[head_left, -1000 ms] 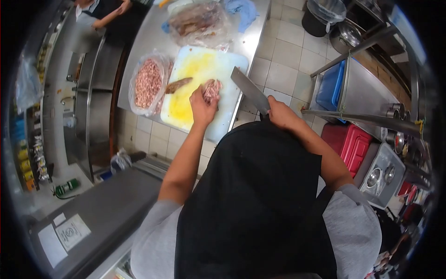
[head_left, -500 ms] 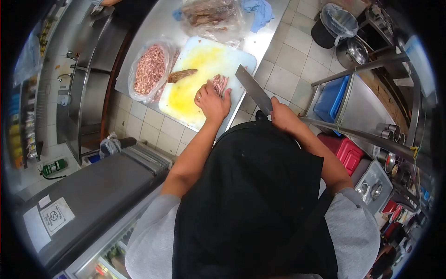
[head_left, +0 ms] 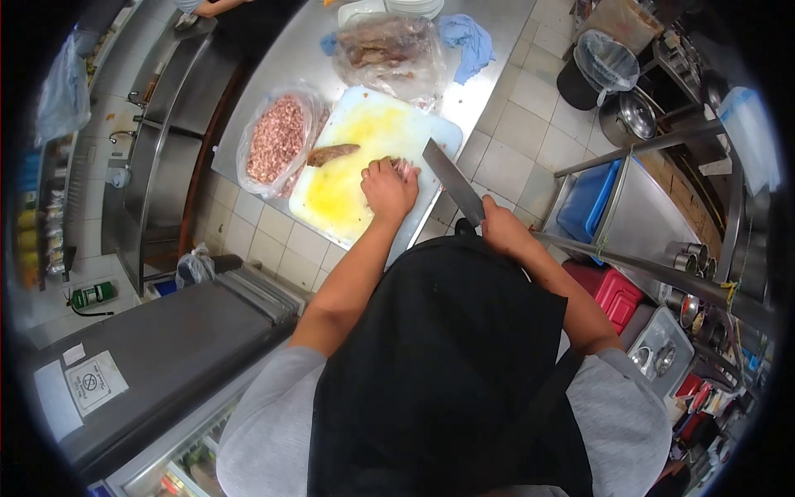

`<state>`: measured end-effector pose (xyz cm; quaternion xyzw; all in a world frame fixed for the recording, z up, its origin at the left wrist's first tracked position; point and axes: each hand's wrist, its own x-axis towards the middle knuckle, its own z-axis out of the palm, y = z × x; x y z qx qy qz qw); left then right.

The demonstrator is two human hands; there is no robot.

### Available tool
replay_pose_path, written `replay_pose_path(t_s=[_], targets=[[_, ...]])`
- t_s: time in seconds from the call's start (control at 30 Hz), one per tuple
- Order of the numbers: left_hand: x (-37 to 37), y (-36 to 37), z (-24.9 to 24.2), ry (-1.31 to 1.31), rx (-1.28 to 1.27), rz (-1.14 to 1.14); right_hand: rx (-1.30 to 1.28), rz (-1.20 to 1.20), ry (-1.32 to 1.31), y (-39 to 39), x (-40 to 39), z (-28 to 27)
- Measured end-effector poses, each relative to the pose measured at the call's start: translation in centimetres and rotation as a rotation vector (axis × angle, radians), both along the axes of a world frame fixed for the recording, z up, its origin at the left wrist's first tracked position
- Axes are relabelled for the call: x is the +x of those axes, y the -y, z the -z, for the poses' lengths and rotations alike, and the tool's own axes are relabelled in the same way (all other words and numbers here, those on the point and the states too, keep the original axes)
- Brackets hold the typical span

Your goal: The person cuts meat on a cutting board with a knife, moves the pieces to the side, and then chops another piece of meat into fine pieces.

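Note:
My left hand [head_left: 389, 192] is on the cutting board [head_left: 331, 203], its fingers curled over a small pile of meat strips [head_left: 402, 168]. Most of the strips are hidden beneath the fingers. In my right hand [head_left: 502, 227] is the handle of a cleaver [head_left: 452, 180], its broad blade pointing forward and left beside the board's right edge. A dark piece of meat [head_left: 334, 155] lies on the board, left of my left hand. A clear plastic bag of chopped meat [head_left: 278, 139] sits against the board's left side.
Beyond the board, a plastic bag of larger meat pieces [head_left: 389, 51] and a blue cloth [head_left: 468, 45] lie on the steel table [head_left: 273, 58]. A steel rack [head_left: 646, 215] with a blue tub [head_left: 590, 195] stands right. Another person's arm [head_left: 217, 7] shows at top left.
My left hand has closed in over the meat strips, which are now more covered. The cleaver stays in my right hand. The view has shifted, so the table appears lower.

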<state>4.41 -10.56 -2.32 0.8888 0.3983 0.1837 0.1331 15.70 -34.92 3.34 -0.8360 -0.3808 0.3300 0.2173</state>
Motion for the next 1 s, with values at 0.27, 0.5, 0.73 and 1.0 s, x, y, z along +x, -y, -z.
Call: replay_pose_path(t_s=[0.27,0.5,0.73,1.0], targets=[[-1.9,-1.6,0.8,0.229,-0.107,0.196,0.004,-0.058,0.104,-2.5,1.0,-4.0],[-1.4,-2.2,-0.1,0.298,-0.115,0.267,-0.082,-0.229,0.237,-5.8,2.1,-3.8],[-0.7,-2.1,0.3,0.279,-0.047,0.257,-0.159,-0.347,0.275,-6.2,2.3,-7.5],[-0.7,-2.4,-0.2,0.246,-0.096,0.289,-0.138,-0.403,0.215,-12.2,2.5,-4.5]])
